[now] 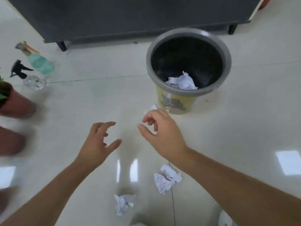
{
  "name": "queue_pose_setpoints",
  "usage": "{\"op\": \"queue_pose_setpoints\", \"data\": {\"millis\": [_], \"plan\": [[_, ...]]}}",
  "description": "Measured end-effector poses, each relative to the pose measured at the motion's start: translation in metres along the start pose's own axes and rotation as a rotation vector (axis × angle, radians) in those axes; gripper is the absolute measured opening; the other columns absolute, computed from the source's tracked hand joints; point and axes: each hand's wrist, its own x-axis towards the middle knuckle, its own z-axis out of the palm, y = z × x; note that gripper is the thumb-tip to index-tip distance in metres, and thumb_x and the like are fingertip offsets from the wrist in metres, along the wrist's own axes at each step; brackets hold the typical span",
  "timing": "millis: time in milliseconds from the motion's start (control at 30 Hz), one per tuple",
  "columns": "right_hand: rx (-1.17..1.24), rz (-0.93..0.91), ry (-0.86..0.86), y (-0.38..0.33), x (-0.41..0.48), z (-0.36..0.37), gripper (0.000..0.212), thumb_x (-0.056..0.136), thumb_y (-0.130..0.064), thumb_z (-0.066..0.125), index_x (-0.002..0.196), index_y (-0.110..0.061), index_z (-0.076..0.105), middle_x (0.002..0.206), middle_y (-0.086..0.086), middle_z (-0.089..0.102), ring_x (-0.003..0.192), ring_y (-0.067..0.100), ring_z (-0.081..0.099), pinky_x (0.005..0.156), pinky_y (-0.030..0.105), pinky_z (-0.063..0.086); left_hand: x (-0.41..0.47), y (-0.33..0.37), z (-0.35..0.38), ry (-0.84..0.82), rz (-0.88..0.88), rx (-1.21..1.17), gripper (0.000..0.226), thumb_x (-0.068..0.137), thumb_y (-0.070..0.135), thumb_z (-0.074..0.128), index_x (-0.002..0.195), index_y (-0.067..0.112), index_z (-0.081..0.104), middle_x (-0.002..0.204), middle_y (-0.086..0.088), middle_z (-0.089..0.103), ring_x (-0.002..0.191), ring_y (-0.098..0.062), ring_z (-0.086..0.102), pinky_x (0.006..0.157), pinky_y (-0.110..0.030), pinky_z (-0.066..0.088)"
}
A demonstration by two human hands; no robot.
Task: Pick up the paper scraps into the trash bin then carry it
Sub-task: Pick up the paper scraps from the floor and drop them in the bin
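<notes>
Both hands empty, fingers loosely spread above glossy floor (91, 98). Left hand (99, 142) and right hand (160, 129) hover near trash bin (177, 101) (one crumpled paper (182, 82) inside). Two paper scraps (167, 178) (123, 203) lie on floor nearer person; small white piece (150, 108) beside bin base.

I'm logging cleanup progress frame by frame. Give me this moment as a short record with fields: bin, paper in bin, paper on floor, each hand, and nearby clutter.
bin: trash bin upright on the floor, grey rim, dark liner
paper in bin: one crumpled paper
paper on floor: large scrap under the right forearm; smaller scrap nearer the camera; small white piece partly hidden behind the right fingers
left hand: open, empty
right hand: open, fingers curled, empty
nearby clutter: two spray bottles and a plant pot on the left
</notes>
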Motion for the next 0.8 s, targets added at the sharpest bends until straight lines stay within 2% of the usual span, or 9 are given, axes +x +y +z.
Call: {"op": "queue_pose_setpoints", "data": {"millis": [100,200,300,433,500,600,667,733,800], "plan": [[-0.177,0.168,-0.23,0.048,-0.041,0.026,0.031,0.081,-0.043,0.068,0.107,-0.029,0.058,0.103,-0.012,0.049,0.088,-0.001,0.05,0.079,0.029,0.051,-0.07,-0.048,0.041,-0.221,-0.118,0.107,0.063,0.076,0.048,0.073,0.133,0.038,0.048,0.128,0.007,0.04,0.102,-0.013,0.059,0.081,-0.031,0.056],[-0.375,0.297,-0.382,0.088,-0.074,0.04,0.054,0.075,-0.046,0.072,0.123,-0.027,0.054,0.118,-0.002,0.046,0.112,0.017,0.049,0.089,0.031,0.048,-0.115,-0.07,0.078,-0.376,-0.118,0.177,0.071,0.072,0.06,0.068,0.136,0.042,0.043,0.13,0.009,0.039,0.109,-0.013,0.055,0.083,-0.027,0.052],[-0.479,0.373,-0.501,0.106,-0.101,0.048,0.075,0.061,-0.057,0.074,0.127,-0.034,0.047,0.12,-0.001,0.04,0.116,0.021,0.042,0.086,0.035,0.05,-0.134,-0.074,0.102,-0.43,-0.13,0.214,0.08,0.063,0.07,0.066,0.135,0.05,0.037,0.129,0.011,0.032,0.116,-0.013,0.044,0.081,-0.031,0.055],[-0.568,0.4,-0.628,0.112,-0.126,0.062,0.091,0.047,-0.064,0.077,0.125,-0.04,0.037,0.129,0.0,0.028,0.121,0.024,0.032,0.085,0.039,0.05,-0.142,-0.068,0.118,-0.446,-0.116,0.271,0.087,0.056,0.072,0.066,0.134,0.047,0.037,0.125,0.009,0.03,0.113,-0.013,0.037,0.073,-0.035,0.059],[-0.68,0.381,-0.653,0.113,-0.129,0.071,0.086,0.054,-0.059,0.079,0.126,-0.036,0.038,0.135,0.005,0.025,0.122,0.027,0.032,0.083,0.039,0.052,-0.146,-0.066,0.125,-0.464,-0.081,0.296,0.077,0.063,0.064,0.064,0.133,0.043,0.039,0.122,0.007,0.032,0.112,-0.014,0.037,0.069,-0.034,0.059],[-0.753,0.374,-0.648,0.118,-0.124,0.082,0.063,0.076,-0.039,0.074,0.127,-0.024,0.041,0.137,0.012,0.032,0.119,0.03,0.038,0.08,0.04,0.054,-0.152,-0.069,0.134,-0.438,-0.067,0.295,0.048,0.081,0.047,0.062,0.125,0.031,0.052,0.115,0.002,0.04,0.108,-0.018,0.043,0.067,-0.031,0.058],[-0.701,0.343,-0.684,0.123,-0.121,0.087,0.042,0.09,-0.027,0.062,0.126,-0.017,0.043,0.134,0.014,0.036,0.118,0.031,0.041,0.081,0.039,0.05,-0.15,-0.071,0.134,-0.403,-0.095,0.224,0.032,0.084,0.037,0.066,0.112,0.022,0.062,0.107,0.001,0.046,0.102,-0.019,0.049,0.07,-0.029,0.055],[-0.63,0.337,-0.659,0.127,-0.119,0.087,0.024,0.097,-0.021,0.05,0.12,-0.014,0.048,0.128,0.013,0.041,0.113,0.03,0.046,0.074,0.034,0.042,-0.142,-0.068,0.13,-0.343,-0.172,0.094,0.011,0.084,0.03,0.071,0.09,0.024,0.064,0.093,0.003,0.051,0.089,-0.012,0.055,0.069,-0.023,0.051],[-0.547,0.384,-0.565,0.124,-0.111,0.083,0.017,0.099,-0.019,0.047,0.114,-0.012,0.052,0.122,0.01,0.045,0.104,0.026,0.051,0.069,0.029,0.036,-0.125,-0.059,0.123,-0.259,-0.263,-0.016,0.026,0.082,0.027,0.073,0.066,0.032,0.053,0.075,0.008,0.052,0.072,-0.002,0.055,0.059,-0.011,0.045]]}}
